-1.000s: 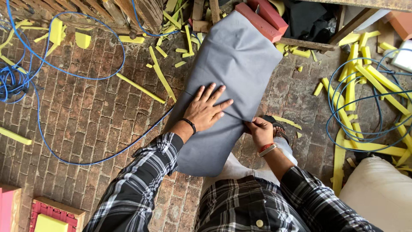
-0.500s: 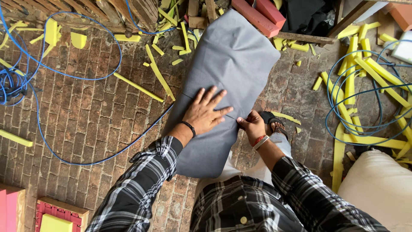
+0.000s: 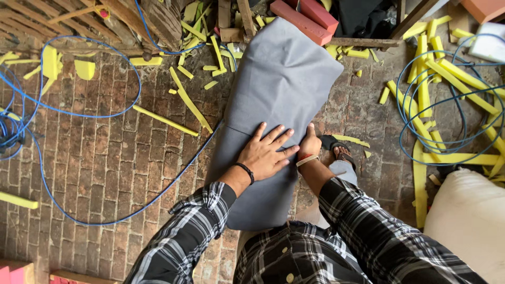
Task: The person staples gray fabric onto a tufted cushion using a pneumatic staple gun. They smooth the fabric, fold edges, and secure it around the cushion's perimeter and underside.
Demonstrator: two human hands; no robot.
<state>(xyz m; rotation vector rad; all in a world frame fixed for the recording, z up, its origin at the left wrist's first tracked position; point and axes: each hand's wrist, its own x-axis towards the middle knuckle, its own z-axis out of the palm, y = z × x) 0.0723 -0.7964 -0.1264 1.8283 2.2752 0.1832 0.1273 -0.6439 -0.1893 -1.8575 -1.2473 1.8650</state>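
A long grey fabric-covered cushion (image 3: 281, 79) lies across my lap and reaches out over the brick floor. My left hand (image 3: 267, 152) rests flat on the grey fabric with its fingers spread. My right hand (image 3: 309, 143) is closed at the cushion's right edge, thumb up, pinching the fabric there. What it holds beyond the fabric is hidden. Both arms wear plaid sleeves. A black band circles my left wrist and a pale one my right.
Yellow foam strips (image 3: 187, 100) litter the brick floor (image 3: 105, 163). Blue cable (image 3: 79, 113) loops at left and blue cable (image 3: 447, 105) coils at right. Red foam blocks (image 3: 310, 18) and wooden frames (image 3: 131, 21) lie at the top. A cream cushion (image 3: 468, 221) sits lower right. My sandalled foot (image 3: 339, 150) shows beside the cushion.
My right hand has slid up along the cushion's right edge and now sits level with my left hand. The left hand stays pressed flat on the fabric.
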